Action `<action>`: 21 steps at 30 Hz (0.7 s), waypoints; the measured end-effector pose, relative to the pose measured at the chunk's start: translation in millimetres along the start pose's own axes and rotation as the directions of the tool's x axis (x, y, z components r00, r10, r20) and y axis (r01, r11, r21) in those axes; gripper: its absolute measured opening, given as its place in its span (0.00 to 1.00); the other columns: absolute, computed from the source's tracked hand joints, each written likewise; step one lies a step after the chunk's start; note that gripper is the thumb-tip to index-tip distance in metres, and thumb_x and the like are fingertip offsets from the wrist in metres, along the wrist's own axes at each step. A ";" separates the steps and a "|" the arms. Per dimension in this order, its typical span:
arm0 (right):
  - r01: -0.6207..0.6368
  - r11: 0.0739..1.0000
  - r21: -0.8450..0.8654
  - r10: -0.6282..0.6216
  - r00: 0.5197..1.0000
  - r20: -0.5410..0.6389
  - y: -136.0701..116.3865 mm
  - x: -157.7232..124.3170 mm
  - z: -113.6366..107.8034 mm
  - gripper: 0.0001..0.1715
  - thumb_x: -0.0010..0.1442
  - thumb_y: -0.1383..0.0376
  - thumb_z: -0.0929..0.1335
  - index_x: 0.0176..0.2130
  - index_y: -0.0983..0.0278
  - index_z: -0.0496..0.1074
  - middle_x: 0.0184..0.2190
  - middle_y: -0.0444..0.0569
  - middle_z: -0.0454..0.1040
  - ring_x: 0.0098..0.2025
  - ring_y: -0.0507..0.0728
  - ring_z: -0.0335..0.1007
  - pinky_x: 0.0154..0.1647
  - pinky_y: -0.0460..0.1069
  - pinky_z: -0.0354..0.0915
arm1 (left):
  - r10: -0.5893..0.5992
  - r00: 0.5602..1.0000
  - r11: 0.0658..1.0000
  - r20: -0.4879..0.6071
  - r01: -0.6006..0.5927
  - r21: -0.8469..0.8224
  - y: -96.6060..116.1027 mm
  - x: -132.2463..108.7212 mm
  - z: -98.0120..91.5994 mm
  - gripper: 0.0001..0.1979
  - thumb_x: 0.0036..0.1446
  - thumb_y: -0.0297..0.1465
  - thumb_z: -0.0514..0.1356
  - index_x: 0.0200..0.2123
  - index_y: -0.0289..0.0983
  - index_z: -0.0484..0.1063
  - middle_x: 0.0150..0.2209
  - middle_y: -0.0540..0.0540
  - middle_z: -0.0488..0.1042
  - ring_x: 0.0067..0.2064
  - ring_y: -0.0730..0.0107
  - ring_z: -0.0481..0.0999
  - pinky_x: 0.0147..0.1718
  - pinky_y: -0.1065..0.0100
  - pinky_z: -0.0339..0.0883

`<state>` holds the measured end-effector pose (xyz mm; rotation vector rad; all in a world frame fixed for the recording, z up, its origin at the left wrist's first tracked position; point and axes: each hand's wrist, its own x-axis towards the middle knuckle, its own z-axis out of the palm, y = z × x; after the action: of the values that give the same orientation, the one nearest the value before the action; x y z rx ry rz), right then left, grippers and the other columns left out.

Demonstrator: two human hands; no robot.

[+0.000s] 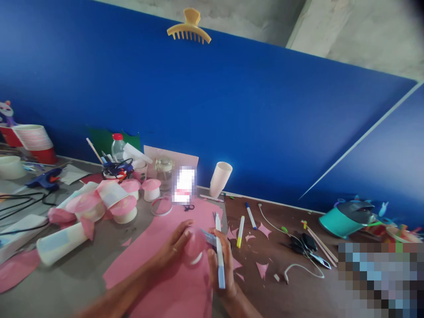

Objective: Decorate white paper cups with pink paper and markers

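My left hand (174, 247) grips a small cup covered with pink paper (194, 246), held above a large pink paper sheet (165, 260) on the table. My right hand (222, 258) is closed round a white and light-blue pen-shaped tool (219, 251), its tip pointing away from me, and its fingers also touch the cup. A small grey-blue piece (209, 237) sticks out between the cup and my right hand.
Several pink-topped cups (126, 207) and a lying white tube (61, 243) are at left. A glue gun (46, 179), stacked red cups (35, 141), a jar (164, 172), a white cup (220, 179), markers (240, 225), pink scraps, cables (304, 247) and a teal container (344, 218) surround them.
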<state>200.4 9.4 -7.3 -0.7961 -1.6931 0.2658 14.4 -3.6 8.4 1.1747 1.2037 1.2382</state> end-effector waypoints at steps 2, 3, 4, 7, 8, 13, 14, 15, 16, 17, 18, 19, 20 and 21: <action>0.005 1.000 0.005 -0.005 1.000 0.015 -3.2 1.6 -0.9 0.24 0.74 0.56 0.58 0.64 0.57 0.63 0.50 0.55 0.75 0.52 0.64 0.75 0.50 0.62 0.76 | -0.036 0.998 0.998 -0.046 0.037 0.040 4.3 2.0 1.1 0.26 0.65 0.50 0.57 0.59 0.43 0.71 0.65 0.40 0.70 0.69 0.51 0.63 0.70 0.51 0.54; 0.021 1.000 0.007 -0.021 0.999 0.031 -4.5 2.7 -1.5 0.24 0.74 0.55 0.58 0.64 0.57 0.63 0.49 0.54 0.76 0.50 0.63 0.76 0.50 0.62 0.76 | -0.038 0.998 0.997 -0.043 0.041 0.058 6.3 2.8 1.4 0.27 0.65 0.50 0.56 0.59 0.41 0.71 0.65 0.39 0.69 0.69 0.50 0.63 0.70 0.51 0.53; 0.042 0.999 0.009 -0.042 0.998 0.047 -5.4 3.7 -2.2 0.25 0.74 0.54 0.57 0.65 0.57 0.63 0.48 0.54 0.77 0.49 0.63 0.77 0.50 0.62 0.76 | -0.036 0.999 0.996 -0.041 0.039 0.076 7.8 3.3 1.4 0.28 0.65 0.50 0.56 0.59 0.40 0.71 0.65 0.39 0.69 0.69 0.50 0.62 0.70 0.51 0.52; 0.099 0.995 -0.004 -0.098 0.993 0.071 -5.3 5.2 -4.5 0.27 0.74 0.52 0.57 0.66 0.58 0.61 0.47 0.54 0.78 0.50 0.64 0.77 0.51 0.62 0.75 | -0.017 1.000 0.995 -0.013 0.018 0.095 9.1 4.1 -0.6 0.29 0.64 0.52 0.56 0.59 0.39 0.72 0.65 0.40 0.69 0.70 0.48 0.61 0.71 0.52 0.51; 0.101 0.995 -0.009 -0.100 0.992 0.071 -4.8 4.9 -5.2 0.27 0.74 0.52 0.57 0.66 0.59 0.61 0.48 0.54 0.77 0.51 0.64 0.77 0.51 0.62 0.75 | -0.023 1.000 0.997 0.002 0.023 0.080 8.7 4.1 -1.5 0.29 0.64 0.52 0.56 0.59 0.39 0.72 0.64 0.40 0.70 0.69 0.47 0.62 0.70 0.52 0.53; 0.026 0.995 0.092 -0.034 0.995 0.092 -5.1 1.8 -6.0 0.26 0.74 0.52 0.56 0.62 0.60 0.65 0.45 0.54 0.77 0.49 0.63 0.77 0.50 0.60 0.75 | -0.025 0.996 0.998 0.082 0.029 -0.050 7.0 3.1 -1.5 0.32 0.62 0.54 0.58 0.62 0.42 0.69 0.61 0.42 0.73 0.66 0.48 0.66 0.67 0.50 0.58; 0.015 0.994 0.109 -0.025 0.995 0.093 -6.0 1.5 -5.7 0.26 0.74 0.52 0.56 0.61 0.60 0.65 0.44 0.54 0.77 0.48 0.63 0.77 0.49 0.60 0.75 | -0.015 0.996 0.996 0.086 0.022 -0.084 7.2 2.7 -0.3 0.34 0.61 0.55 0.59 0.63 0.43 0.67 0.61 0.42 0.73 0.66 0.48 0.66 0.67 0.49 0.58; 0.014 0.993 0.114 -0.024 0.995 0.094 -7.0 1.4 -5.5 0.25 0.75 0.52 0.55 0.61 0.61 0.65 0.43 0.53 0.76 0.47 0.64 0.77 0.49 0.60 0.75 | -0.013 0.997 0.993 0.082 0.022 -0.116 7.2 2.3 1.1 0.36 0.60 0.56 0.59 0.65 0.43 0.66 0.62 0.42 0.72 0.66 0.48 0.67 0.67 0.49 0.59; 0.018 0.994 0.110 -0.028 0.995 0.096 -8.0 1.5 -5.5 0.25 0.75 0.52 0.56 0.60 0.60 0.65 0.43 0.53 0.76 0.47 0.64 0.77 0.49 0.60 0.75 | -0.019 0.997 0.990 0.077 0.029 -0.141 7.1 2.1 2.4 0.37 0.60 0.56 0.60 0.65 0.43 0.65 0.63 0.41 0.72 0.66 0.48 0.67 0.67 0.48 0.59; 0.022 0.995 0.102 -0.032 0.994 0.101 -8.9 1.8 -5.7 0.24 0.74 0.51 0.56 0.61 0.60 0.65 0.44 0.52 0.76 0.48 0.64 0.77 0.49 0.60 0.75 | -0.026 0.997 0.987 0.068 0.036 -0.158 6.7 2.0 3.4 0.37 0.59 0.56 0.60 0.65 0.42 0.66 0.63 0.40 0.71 0.66 0.46 0.66 0.66 0.47 0.59; 0.021 0.995 0.093 -0.031 0.993 0.111 -9.7 2.3 -6.0 0.24 0.74 0.51 0.56 0.61 0.58 0.64 0.44 0.52 0.76 0.48 0.64 0.77 0.49 0.60 0.75 | -0.029 0.998 0.986 0.062 0.038 -0.165 5.9 2.0 4.1 0.36 0.59 0.56 0.60 0.63 0.41 0.68 0.64 0.39 0.70 0.66 0.45 0.66 0.67 0.47 0.59; 0.017 0.996 0.084 -0.027 0.992 0.124 -10.3 2.9 -6.5 0.24 0.74 0.51 0.56 0.62 0.57 0.63 0.45 0.53 0.76 0.49 0.65 0.77 0.49 0.60 0.75 | -0.029 0.998 0.986 0.063 0.039 -0.163 4.8 2.2 4.4 0.34 0.59 0.55 0.61 0.61 0.39 0.71 0.63 0.37 0.70 0.66 0.44 0.65 0.67 0.47 0.58; 0.012 0.997 0.076 -0.022 0.990 0.139 -10.8 3.6 -7.0 0.24 0.74 0.51 0.55 0.62 0.56 0.63 0.45 0.53 0.76 0.49 0.66 0.77 0.49 0.60 0.75 | -0.025 0.998 0.987 0.065 0.035 -0.158 3.5 2.5 4.3 0.32 0.59 0.54 0.61 0.57 0.38 0.74 0.63 0.37 0.71 0.66 0.42 0.66 0.67 0.46 0.57; 0.012 0.998 0.068 -0.022 0.989 0.148 -11.1 4.4 -7.3 0.24 0.74 0.51 0.55 0.63 0.55 0.62 0.44 0.53 0.76 0.49 0.66 0.77 0.48 0.60 0.76 | -0.019 0.997 0.988 0.069 0.030 -0.154 1.9 2.9 4.0 0.30 0.60 0.54 0.61 0.55 0.37 0.75 0.62 0.36 0.72 0.65 0.42 0.66 0.67 0.46 0.57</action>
<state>202.8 2.2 4.5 -0.7270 -1.8203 0.3760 18.2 -0.6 10.4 1.0758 1.0500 1.2410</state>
